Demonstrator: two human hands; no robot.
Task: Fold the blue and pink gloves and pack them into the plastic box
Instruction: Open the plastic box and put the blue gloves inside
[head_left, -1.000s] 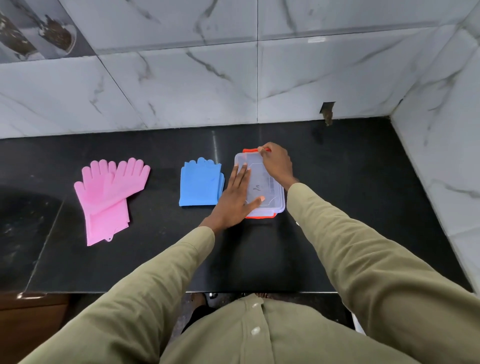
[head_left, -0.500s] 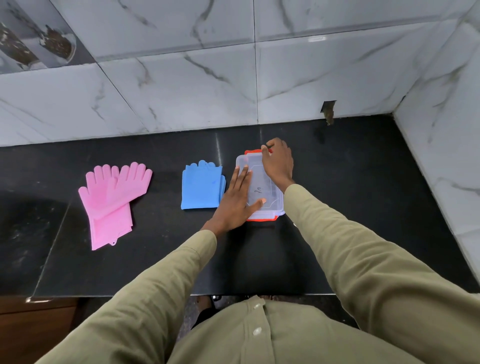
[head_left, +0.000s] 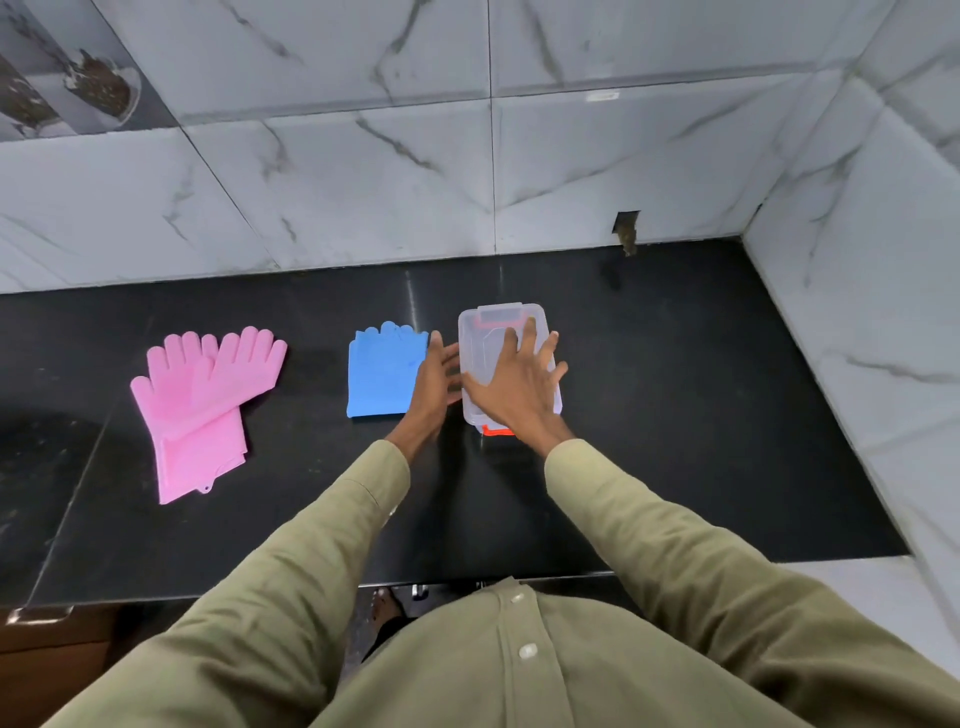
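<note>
A pair of pink gloves (head_left: 208, 395) lies flat and overlapped at the counter's left. A blue pair (head_left: 382, 374) lies stacked in the middle. Just right of it stands the clear plastic box (head_left: 498, 322) with orange clips, its lid on top. My right hand (head_left: 519, 384) is spread over the lid, with the thumb hooked at the lid's left edge. Between the blue gloves and the box, my left hand (head_left: 434, 384) rests against the box's left side with fingers extended and apart. The near orange clip (head_left: 496, 430) shows below my right wrist.
The black counter (head_left: 675, 415) is bounded by marble tile walls behind and on the right. Its front edge runs just before my body. A small dark notch (head_left: 626, 228) sits in the back wall.
My right hand moved from the far clip onto the lid's top. My left hand slid off the lid to the box's left side. The far clip now shows through clear plastic.
</note>
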